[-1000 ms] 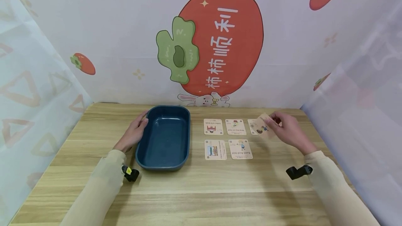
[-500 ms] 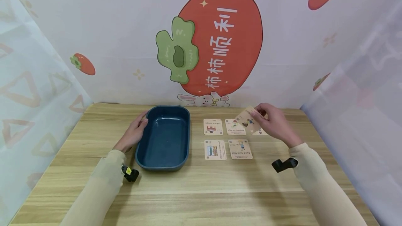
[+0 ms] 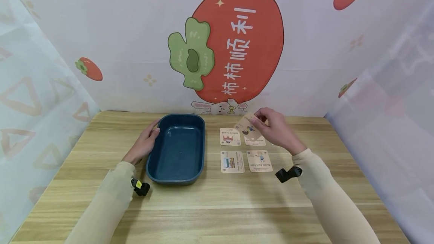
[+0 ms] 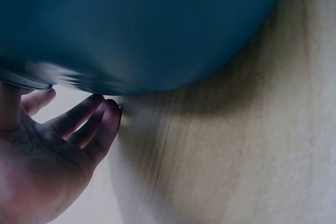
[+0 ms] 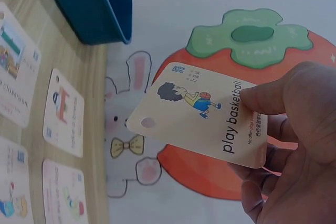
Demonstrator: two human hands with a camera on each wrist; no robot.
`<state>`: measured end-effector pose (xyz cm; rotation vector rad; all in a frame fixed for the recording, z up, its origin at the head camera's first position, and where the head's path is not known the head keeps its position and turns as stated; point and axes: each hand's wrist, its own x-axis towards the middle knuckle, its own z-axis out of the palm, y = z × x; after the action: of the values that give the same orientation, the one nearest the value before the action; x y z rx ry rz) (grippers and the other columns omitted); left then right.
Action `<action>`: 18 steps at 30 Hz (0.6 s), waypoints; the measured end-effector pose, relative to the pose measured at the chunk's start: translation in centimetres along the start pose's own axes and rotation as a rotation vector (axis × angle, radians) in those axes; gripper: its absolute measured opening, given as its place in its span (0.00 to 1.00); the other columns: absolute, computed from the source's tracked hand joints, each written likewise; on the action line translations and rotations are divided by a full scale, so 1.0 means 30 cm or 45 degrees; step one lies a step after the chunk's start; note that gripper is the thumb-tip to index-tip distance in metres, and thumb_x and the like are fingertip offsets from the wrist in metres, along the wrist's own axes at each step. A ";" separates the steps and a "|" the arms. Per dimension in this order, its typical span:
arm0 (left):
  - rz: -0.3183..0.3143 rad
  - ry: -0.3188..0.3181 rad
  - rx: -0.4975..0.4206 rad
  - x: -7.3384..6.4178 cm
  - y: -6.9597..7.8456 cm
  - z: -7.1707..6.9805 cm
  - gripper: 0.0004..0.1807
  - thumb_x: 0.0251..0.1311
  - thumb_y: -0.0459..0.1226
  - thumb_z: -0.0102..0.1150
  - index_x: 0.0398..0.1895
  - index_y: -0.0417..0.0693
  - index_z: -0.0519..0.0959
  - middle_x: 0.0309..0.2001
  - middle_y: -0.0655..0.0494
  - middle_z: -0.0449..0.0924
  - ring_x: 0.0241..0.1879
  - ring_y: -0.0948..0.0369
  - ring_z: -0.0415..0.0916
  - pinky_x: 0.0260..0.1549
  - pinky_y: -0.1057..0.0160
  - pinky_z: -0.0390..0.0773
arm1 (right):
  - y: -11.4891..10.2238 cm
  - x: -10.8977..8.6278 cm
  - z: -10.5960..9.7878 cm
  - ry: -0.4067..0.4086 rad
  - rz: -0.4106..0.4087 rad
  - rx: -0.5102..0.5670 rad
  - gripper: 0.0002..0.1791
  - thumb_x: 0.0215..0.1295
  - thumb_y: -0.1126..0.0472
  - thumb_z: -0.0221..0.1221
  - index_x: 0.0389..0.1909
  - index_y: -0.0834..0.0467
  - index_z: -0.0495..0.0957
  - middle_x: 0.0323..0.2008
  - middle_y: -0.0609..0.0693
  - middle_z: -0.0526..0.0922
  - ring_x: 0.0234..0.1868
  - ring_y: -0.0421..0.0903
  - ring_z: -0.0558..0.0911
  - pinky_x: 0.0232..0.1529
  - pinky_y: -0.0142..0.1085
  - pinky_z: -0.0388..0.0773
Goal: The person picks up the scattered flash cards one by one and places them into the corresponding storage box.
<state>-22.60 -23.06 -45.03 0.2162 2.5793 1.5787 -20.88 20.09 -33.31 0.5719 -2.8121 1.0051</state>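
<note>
My right hand pinches a "play basketball" flash card between thumb and fingers, above the far row of cards. In the right wrist view this flash card shows a child with a ball and a punched corner hole. Beneath it, a second card is partly covered. My left hand holds the left side of a dark blue plastic tub, thumb at the rim. The left wrist view shows fingertips against the tub's outer wall.
A "take a break" card lies right of the tub. Nearer are a "clean the classroom" card and a "play ping-pong" card. A printed cloth backdrop stands behind the wooden table.
My right hand has carried the basketball card leftward, from over the far row's right end to over its middle card. The left hand and the tub have stayed in place.
</note>
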 end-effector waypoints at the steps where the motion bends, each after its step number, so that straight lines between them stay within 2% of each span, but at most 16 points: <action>1: -0.001 0.002 0.000 0.001 0.000 0.000 0.32 0.83 0.47 0.30 0.83 0.46 0.45 0.69 0.27 0.63 0.67 0.36 0.62 0.65 0.34 0.61 | -0.008 0.004 0.008 -0.001 -0.013 0.005 0.08 0.75 0.58 0.59 0.43 0.60 0.80 0.37 0.52 0.79 0.38 0.50 0.74 0.35 0.42 0.72; 18: 0.027 -0.003 -0.003 0.000 -0.005 -0.001 0.32 0.83 0.47 0.30 0.83 0.45 0.44 0.69 0.27 0.63 0.68 0.35 0.61 0.66 0.34 0.61 | -0.153 0.083 0.148 -0.001 -0.208 0.116 0.05 0.73 0.60 0.62 0.40 0.58 0.81 0.35 0.50 0.77 0.39 0.48 0.74 0.36 0.41 0.73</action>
<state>-22.61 -23.15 -45.17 0.2452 2.5819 1.5877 -21.30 13.23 -33.51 0.7975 -2.6791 1.1036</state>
